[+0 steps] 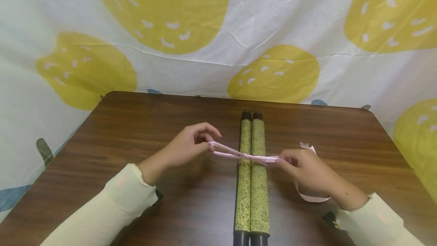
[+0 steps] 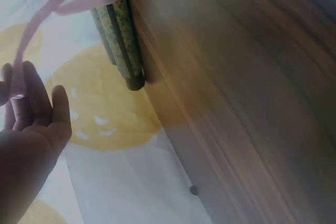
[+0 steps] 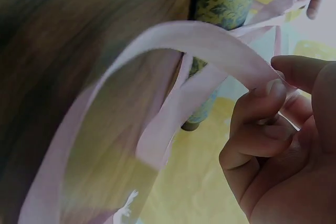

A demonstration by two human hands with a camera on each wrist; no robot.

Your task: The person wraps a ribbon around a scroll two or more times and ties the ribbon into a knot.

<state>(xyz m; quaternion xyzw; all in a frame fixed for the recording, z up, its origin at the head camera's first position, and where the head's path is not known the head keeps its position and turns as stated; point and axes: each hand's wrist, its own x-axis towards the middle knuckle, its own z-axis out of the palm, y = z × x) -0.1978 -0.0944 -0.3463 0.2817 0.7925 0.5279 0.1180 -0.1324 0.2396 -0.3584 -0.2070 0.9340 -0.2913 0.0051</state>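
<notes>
Two slim scroll-like rolls covered in green-gold patterned cloth, the left roll (image 1: 244, 196) and the right roll (image 1: 259, 200), lie side by side with dark end caps. A pink ribbon (image 2: 89, 1) passes around both and crosses over itself above them in the head view. My left hand (image 1: 186, 143) pinches a loop of this ribbon between thumb and fingers, left of the rolls. On their other side my right hand (image 1: 307, 168) pinches the ribbon at its fingertips. A long slack length of ribbon (image 3: 194, 35) curves away from the right hand, and a frayed end (image 3: 126, 203) shows.
The rolls rest on a dark brown wood-grain table (image 1: 112, 132). Behind its far edge hangs a white cloth (image 1: 191, 71) printed with big yellow fruit shapes. Pale sleeves (image 1: 102, 200) cover both forearms.
</notes>
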